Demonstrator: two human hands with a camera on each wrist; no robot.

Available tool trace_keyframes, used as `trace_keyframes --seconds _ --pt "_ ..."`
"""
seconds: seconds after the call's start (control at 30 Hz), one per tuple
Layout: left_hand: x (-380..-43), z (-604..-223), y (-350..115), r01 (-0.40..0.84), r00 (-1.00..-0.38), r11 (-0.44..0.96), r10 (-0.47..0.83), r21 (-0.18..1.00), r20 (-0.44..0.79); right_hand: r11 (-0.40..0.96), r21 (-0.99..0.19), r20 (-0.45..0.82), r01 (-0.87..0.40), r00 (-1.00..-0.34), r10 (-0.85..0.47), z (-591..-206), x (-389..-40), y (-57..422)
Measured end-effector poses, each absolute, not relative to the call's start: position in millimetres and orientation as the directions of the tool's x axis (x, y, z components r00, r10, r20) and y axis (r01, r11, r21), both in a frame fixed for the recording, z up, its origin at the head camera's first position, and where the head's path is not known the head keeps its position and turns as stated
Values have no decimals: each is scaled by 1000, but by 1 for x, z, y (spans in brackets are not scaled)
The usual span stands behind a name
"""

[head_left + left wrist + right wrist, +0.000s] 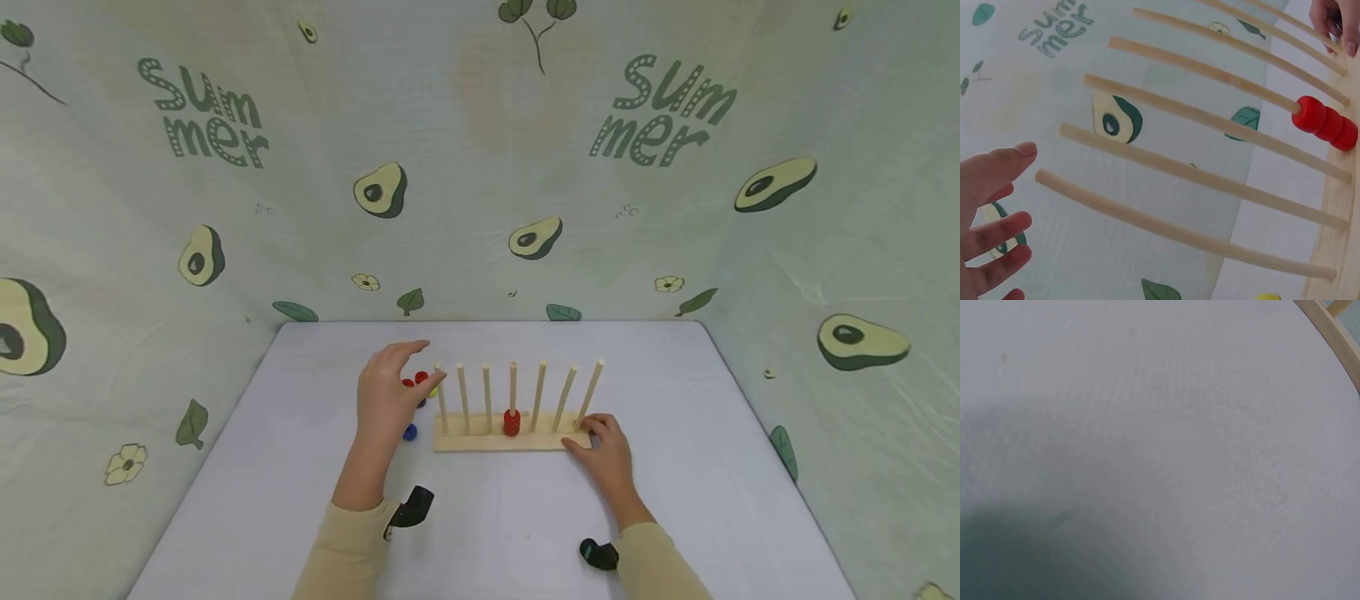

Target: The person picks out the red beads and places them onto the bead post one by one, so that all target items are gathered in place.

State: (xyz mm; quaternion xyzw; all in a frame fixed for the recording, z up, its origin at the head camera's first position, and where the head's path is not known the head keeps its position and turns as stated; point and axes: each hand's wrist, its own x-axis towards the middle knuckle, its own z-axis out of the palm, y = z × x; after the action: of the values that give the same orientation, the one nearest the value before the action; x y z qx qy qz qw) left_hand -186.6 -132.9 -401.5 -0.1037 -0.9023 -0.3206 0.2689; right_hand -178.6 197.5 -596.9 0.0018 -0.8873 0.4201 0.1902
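A wooden peg rack [487, 445] with several upright pegs stands on the white table. Three red beads [1325, 123] are stacked at the foot of its middle peg [513, 385]. My left hand [386, 392] is raised beside the top of the leftmost peg [1179, 223], thumb and fingers spread and nothing between them. At the rack's right end my right hand [609, 450] grips the base, thumb at the front edge and fingers behind. The right wrist view shows mostly tabletop, with a strip of the base [1335, 339] in its upper corner; the right hand is out of that view.
Loose beads lie left of the rack, partly behind my left hand: a blue bead [409, 432], red ones [422, 377] and a yellow one [1268, 297]. A printed cloth [465, 125] hangs behind the white table [495, 533].
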Motion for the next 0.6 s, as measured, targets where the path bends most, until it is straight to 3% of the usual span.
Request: trace_keyframes --seconds 0.33,0.6 --pt "-185 -418 -162 207 -931 864 29 460 365 654 -742 316 -147 -937 148 -600 -180 198" --pt "-187 -434 -178 144 -960 901 27 410 277 657 -736 339 -162 -928 152 -602 -180 199"
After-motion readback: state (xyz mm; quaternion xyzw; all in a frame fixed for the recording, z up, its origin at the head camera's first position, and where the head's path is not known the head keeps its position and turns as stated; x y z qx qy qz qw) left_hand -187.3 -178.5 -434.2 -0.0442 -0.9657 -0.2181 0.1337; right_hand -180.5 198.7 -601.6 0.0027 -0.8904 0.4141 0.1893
